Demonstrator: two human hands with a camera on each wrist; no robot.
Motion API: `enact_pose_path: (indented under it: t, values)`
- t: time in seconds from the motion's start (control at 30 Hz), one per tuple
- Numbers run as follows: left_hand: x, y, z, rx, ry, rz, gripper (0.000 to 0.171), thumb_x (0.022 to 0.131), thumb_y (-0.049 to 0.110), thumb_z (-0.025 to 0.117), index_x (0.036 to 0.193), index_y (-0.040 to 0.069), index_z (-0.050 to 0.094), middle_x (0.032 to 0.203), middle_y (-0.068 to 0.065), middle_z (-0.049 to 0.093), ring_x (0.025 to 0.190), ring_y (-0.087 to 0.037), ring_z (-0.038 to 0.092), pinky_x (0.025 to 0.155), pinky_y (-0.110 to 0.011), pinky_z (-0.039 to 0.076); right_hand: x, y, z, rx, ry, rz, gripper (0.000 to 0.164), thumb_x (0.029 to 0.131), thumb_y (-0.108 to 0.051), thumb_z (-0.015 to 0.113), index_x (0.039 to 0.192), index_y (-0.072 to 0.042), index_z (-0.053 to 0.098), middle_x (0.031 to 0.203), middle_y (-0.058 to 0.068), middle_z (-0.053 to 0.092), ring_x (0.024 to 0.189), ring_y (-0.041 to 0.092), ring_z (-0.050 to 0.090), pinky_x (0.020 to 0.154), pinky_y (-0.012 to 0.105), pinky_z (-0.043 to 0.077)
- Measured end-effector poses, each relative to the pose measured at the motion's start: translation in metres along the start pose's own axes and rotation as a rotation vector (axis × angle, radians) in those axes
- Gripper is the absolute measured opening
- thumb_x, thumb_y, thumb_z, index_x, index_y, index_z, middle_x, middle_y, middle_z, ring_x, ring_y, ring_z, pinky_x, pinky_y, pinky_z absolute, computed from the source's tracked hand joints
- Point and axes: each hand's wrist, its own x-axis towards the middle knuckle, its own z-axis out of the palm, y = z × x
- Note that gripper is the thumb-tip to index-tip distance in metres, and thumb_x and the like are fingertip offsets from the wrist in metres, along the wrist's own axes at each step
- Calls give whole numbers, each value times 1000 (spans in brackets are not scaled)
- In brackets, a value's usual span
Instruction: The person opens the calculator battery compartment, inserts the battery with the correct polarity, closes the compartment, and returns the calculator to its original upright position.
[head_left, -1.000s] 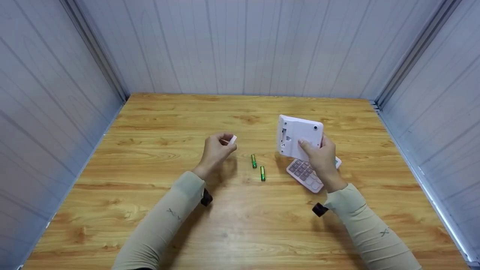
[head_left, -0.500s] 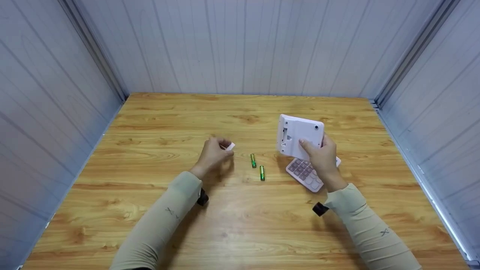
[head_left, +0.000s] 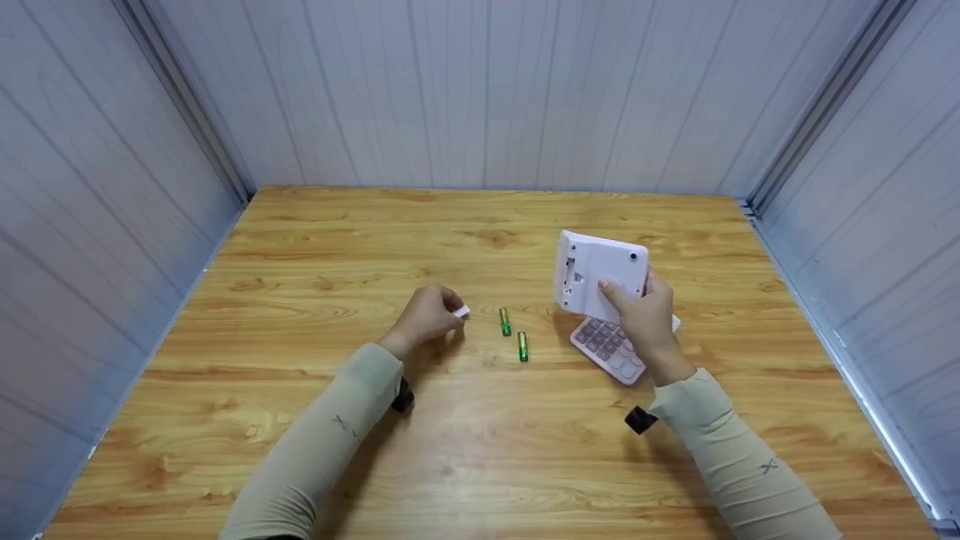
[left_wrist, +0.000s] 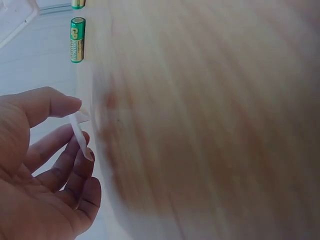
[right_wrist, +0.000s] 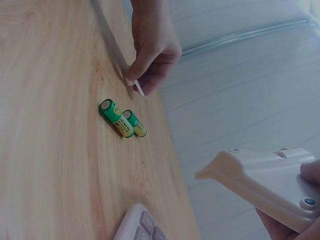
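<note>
Low over the table, my left hand [head_left: 426, 319] pinches a small white battery cover [head_left: 462, 310] between thumb and fingers. The left wrist view shows the thin cover [left_wrist: 81, 137] edge-on at the fingertips. My right hand [head_left: 648, 319] grips a pale wedge-shaped device [head_left: 604, 270], thumb across its back, which faces the head camera. An uncovered battery slot [head_left: 570, 276] runs along its left part; its front is hidden. Two green-and-gold batteries, one farther back [head_left: 505, 321] and one nearer [head_left: 523, 346], lie on the table between the hands.
A pink calculator [head_left: 609, 350] lies face up under the right hand, partly covered by the hand and device. The wood-grain table [head_left: 480, 457] is enclosed by pale panel walls [head_left: 450, 97] at the back and both sides.
My left hand has come down toward the table and slightly nearer to me, and the battery cover in it has tilted flatter. The right hand and device have hardly moved.
</note>
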Motion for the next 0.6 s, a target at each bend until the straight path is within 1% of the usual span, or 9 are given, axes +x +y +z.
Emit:
enact_pose_path:
  t: [0.1, 0.23, 0.3, 0.47, 0.6]
  values:
    - [-1, -1, -1, -3, -26, -5, 22, 93, 1, 75, 114, -5, 78, 108, -17, 78, 94, -23, 69, 89, -39, 62, -1, 1, 0, 2, 5, 1, 41, 104, -8, 72, 142, 3, 61, 139, 25, 71, 122, 31, 75, 92, 31, 66]
    - [-3, -3, -2, -36, -47, 2, 25, 93, 0, 72, 116, -7, 76, 110, -18, 77, 95, -23, 69, 90, -37, 61, -1, 1, 0, 16, 21, 9, 42, 103, -7, 73, 141, 4, 62, 138, 27, 71, 113, 24, 77, 90, 30, 66]
    - [-4, -3, -3, -49, -55, 7, 26, 93, 1, 71, 117, -7, 76, 110, -18, 77, 94, -23, 69, 89, -36, 61, -2, 1, 0, 18, 24, 14, 42, 103, -7, 73, 142, 5, 62, 138, 28, 70, 111, 22, 78, 89, 31, 66]
    - [-4, -3, -3, -50, -56, 11, 25, 95, 4, 72, 117, -7, 76, 109, -18, 77, 92, -22, 68, 87, -36, 61, -1, 2, -1, 6, 10, 20, 43, 104, -7, 71, 144, 4, 60, 139, 27, 70, 115, 26, 77, 90, 31, 66]
    - [-3, -2, -3, -56, -48, 4, 29, 99, 8, 73, 123, -8, 74, 114, -19, 76, 99, -25, 69, 92, -40, 61, -2, 1, -1, 3, 4, 21, 42, 104, -8, 71, 144, 4, 60, 139, 27, 70, 117, 28, 77, 90, 31, 66]
